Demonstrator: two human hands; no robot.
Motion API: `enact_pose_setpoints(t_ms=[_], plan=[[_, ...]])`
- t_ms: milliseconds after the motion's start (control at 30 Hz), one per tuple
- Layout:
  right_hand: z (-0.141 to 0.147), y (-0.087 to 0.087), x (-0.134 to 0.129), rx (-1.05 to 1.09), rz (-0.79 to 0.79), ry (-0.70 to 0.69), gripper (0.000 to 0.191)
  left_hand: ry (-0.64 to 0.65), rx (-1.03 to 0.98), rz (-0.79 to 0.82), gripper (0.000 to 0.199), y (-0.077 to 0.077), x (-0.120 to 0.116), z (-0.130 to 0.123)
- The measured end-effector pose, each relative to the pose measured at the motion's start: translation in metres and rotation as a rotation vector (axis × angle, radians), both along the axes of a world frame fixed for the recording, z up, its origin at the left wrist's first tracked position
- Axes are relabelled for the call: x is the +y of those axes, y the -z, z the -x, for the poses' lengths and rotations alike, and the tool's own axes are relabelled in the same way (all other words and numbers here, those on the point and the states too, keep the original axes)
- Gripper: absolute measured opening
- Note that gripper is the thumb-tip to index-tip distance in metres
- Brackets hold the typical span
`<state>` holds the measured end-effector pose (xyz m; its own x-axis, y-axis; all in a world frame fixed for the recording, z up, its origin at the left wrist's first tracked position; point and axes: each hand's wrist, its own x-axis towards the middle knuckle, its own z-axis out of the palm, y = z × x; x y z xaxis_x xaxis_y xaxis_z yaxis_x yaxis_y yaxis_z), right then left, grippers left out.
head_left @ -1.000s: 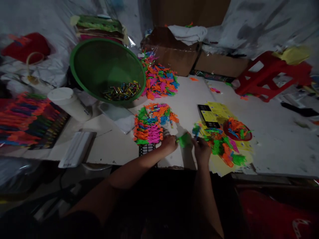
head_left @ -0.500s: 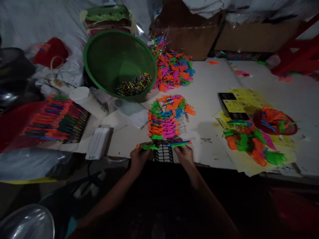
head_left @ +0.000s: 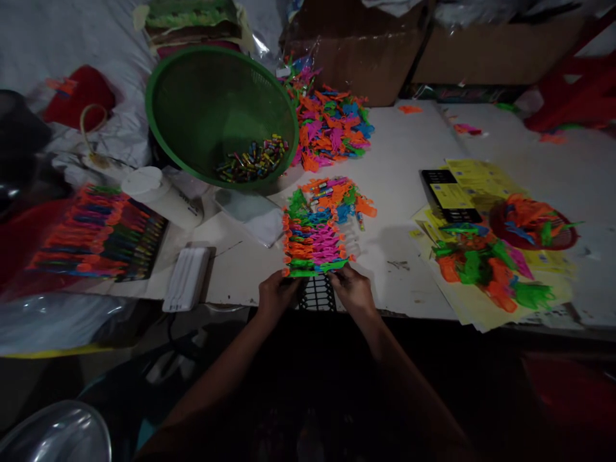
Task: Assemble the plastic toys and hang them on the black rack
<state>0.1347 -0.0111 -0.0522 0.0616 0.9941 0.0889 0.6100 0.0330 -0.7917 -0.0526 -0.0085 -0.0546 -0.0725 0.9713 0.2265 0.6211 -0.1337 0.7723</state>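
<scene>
A black slotted rack (head_left: 317, 296) lies at the table's front edge, with rows of bright plastic pieces (head_left: 312, 244) standing across it in pink, orange and green. My left hand (head_left: 278, 296) is closed at the rack's near left side, pinching a slim green plastic piece (head_left: 303, 273) against the front of the row. On the other side, my right hand (head_left: 355, 290) pinches a green-and-blue plastic piece (head_left: 333, 265) with an orange tip, level with the nearest row. Fingertips are partly hidden, and the pieces' exact kind is unclear. Loose pieces (head_left: 353, 199) lie just behind the rows.
A green basket (head_left: 150, 122) holding small printed tubes stands behind, beside a heap of coloured pieces (head_left: 332, 128). To the right are yellow cards (head_left: 476, 179) and a red basket (head_left: 572, 242). A white power bank (head_left: 185, 279) and a filled rack (head_left: 96, 237) lie left.
Both hands have brought their plastic pieces inward and up against the front of the row on the rack. The view has shifted slightly.
</scene>
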Motion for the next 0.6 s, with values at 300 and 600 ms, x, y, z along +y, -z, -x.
enact_pose_setpoints(t_ms=[300,600], plan=[[0.002,0.005,0.001,-0.214,-0.029,-0.035,0.021,-0.097,0.069,0.165,0.019,-0.006,0.004,-0.008],[0.013,-0.003,0.000,-0.298,-0.013,-0.009,0.021,-0.110,0.072,0.155,0.018,-0.006,0.005,-0.010]])
